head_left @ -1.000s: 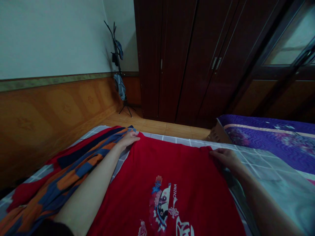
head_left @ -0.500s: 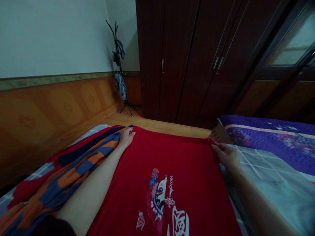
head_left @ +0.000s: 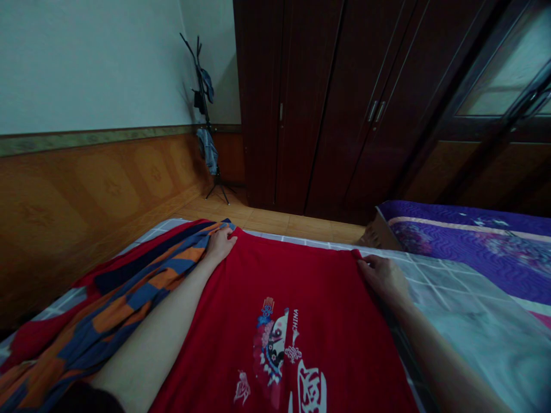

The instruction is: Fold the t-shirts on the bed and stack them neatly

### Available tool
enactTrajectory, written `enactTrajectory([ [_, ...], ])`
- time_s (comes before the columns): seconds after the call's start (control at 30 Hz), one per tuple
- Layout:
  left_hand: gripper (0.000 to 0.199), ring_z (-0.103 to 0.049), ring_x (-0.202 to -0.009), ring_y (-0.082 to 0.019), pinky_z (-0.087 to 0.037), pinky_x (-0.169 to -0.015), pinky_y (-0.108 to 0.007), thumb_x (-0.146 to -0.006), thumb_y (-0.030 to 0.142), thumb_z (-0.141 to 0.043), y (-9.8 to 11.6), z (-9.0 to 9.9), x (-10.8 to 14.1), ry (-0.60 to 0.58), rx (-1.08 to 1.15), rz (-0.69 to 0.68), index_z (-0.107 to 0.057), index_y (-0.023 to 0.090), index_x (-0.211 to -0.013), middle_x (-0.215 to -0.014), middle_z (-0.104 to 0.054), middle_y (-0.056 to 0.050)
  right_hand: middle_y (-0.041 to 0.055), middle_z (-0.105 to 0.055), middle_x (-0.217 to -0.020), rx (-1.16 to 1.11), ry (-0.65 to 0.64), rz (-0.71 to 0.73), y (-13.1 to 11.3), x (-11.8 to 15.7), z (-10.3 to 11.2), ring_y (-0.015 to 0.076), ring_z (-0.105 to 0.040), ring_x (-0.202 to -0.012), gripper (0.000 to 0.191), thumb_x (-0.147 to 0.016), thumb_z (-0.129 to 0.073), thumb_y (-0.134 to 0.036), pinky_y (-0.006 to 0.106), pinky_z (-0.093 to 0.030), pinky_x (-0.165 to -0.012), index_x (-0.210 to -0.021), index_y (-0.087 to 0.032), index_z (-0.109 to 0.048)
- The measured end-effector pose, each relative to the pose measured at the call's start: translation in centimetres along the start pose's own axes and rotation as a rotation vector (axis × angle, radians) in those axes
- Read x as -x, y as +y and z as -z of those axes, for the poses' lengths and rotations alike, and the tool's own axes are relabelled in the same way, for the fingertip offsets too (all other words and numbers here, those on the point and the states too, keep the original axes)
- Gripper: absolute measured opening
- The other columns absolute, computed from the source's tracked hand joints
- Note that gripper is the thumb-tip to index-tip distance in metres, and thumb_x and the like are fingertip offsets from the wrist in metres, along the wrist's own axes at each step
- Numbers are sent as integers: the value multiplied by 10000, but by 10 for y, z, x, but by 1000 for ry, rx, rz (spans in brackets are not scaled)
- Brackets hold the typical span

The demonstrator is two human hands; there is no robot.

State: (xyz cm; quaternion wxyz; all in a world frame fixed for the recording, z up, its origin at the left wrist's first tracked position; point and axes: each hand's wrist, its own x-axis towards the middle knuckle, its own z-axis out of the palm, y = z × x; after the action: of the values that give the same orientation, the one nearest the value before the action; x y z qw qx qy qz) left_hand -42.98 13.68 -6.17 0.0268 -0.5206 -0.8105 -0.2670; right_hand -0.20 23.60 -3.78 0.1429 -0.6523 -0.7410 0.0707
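Observation:
A red T-shirt (head_left: 327,298) with a printed mask picture, white characters and the word CHINA lies spread before me on a bed with a grey checked sheet (head_left: 456,287). My left hand (head_left: 221,243) pinches its far left corner. At the far right corner, my right hand (head_left: 384,277) grips the cloth between thumb and fingers. The far hem runs fairly straight between both hands. Beside my left forearm lies an orange and blue garment (head_left: 142,295), on top of red and navy clothing (head_left: 124,275). The near end of the T-shirt is out of view.
Beyond the bed stands a dark wooden wardrobe (head_left: 301,115). A black coat rack (head_left: 202,86) holding caps and a denim item is in the corner. To the right is another bed with a purple quilt (head_left: 473,241); a cardboard-coloured box (head_left: 381,232) sits at its near corner.
The far hem has come down and toward me, showing a strip of checked sheet beyond it. My right hand has moved left and slightly down with its corner. My left hand has barely moved.

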Motion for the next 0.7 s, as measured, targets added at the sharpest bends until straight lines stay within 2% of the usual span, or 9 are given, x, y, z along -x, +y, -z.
enactTrajectory([
  [0.17,81,-600,-815,-238,-408,-714,-310,-815,241,-538,2,-2,4,30,-52,-55,-601,194,-794,-836,-643,-69,116,-698,-883,60,7,-22,-3,4,3,310,-644,-853,366,-877,-414,-456,323,-370,-588,-967,-244,-698],
  [0.33,104,-599,-886,-269,-426,-771,-343,-842,206,-505,4,1,9,27,-77,-104,-606,182,-846,-898,-629,-104,101,-701,-906,106,11,-22,-5,8,3,297,-643,-876,366,-899,-393,-462,321,-391,-606,-999,-265,-684],
  [0.43,183,-576,-974,-300,-425,-826,-383,-847,194,-492,11,10,13,42,-71,-132,-609,155,-982,-1026,-600,-147,118,-696,-904,183,31,21,-7,12,6,300,-648,-850,369,-910,-387,-427,334,-415,-617,-1056,-228,-662],
  [0.53,329,-508,-1119,-318,-382,-933,-421,-865,197,-469,33,21,19,58,-34,-192,-542,131,-1180,-1181,-540,-174,140,-665,-1025,216,176,115,-17,18,10,299,-640,-879,411,-914,-387,-379,360,-453,-669,-1220,-165,-560],
  [0.6,331,-512,-1135,-277,-379,-969,-380,-884,229,-465,56,26,27,14,10,-278,-548,162,-1197,-1191,-561,-133,150,-622,-1137,144,243,251,-30,24,11,288,-607,-995,438,-899,-423,-354,368,-466,-780,-1268,-135,-511],
  [0.7,317,-535,-1142,-198,-399,-978,-286,-915,303,-448,92,23,46,-182,122,-495,-576,220,-1193,-1224,-589,-61,155,-533,-1297,-39,150,531,-53,37,4,253,-503,-1187,505,-880,-471,-375,346,-411,-965,-1311,-111,-474],
])
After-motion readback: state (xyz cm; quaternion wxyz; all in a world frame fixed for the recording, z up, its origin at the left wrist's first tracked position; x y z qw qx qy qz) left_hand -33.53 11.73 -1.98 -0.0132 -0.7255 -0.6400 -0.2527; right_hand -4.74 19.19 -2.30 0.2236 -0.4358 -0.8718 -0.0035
